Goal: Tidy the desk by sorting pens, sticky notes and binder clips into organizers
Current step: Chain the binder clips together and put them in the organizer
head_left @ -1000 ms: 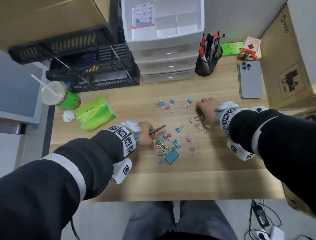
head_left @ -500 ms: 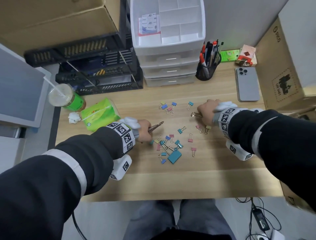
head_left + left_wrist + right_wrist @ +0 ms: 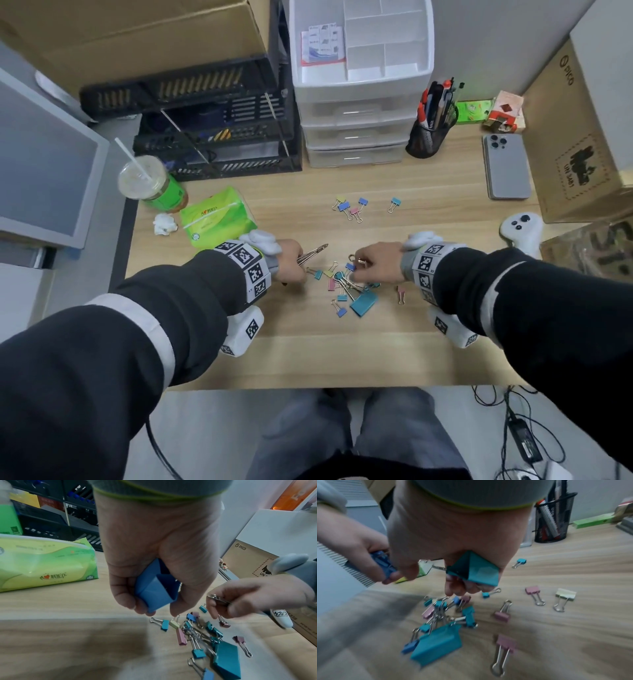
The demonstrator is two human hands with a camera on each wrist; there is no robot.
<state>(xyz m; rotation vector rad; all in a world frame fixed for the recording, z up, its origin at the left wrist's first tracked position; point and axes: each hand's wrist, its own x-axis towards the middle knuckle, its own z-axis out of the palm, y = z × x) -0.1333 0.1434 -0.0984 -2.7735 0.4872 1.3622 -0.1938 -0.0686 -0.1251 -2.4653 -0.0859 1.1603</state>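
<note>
Left hand (image 3: 154,555) is curled tight around a big blue clip (image 3: 155,588), its wire handles poking out past the knuckles toward the desk's far side. Right hand (image 3: 453,540) is packed too: fingers wrapped on a big teal clip (image 3: 474,570), with a wire loop showing above the fist in the head view. Both fists are palm down, hovering low over the desk (image 3: 428,342), wrists angled in toward each other.

Between them and slightly toward the person lies the clip pile (image 3: 346,287), a tangle of small clips with 1 more large teal clip (image 3: 363,304) at its near edge, long side running diagonally. The right hand is nearer: its fingertips (image 3: 449,592) point straight down at the top of the tangle, just short of contact as far as I can tell. The left sits beside the pile's left edge.

A second cluster (image 3: 351,208) of about 5 small clips waits farther back, well apart from both hands, toward the drawer unit (image 3: 359,113) whose open top tray looks like the likely destination.

Next pick looks like the right hand's, though with a clip already held, room is short.
</note>
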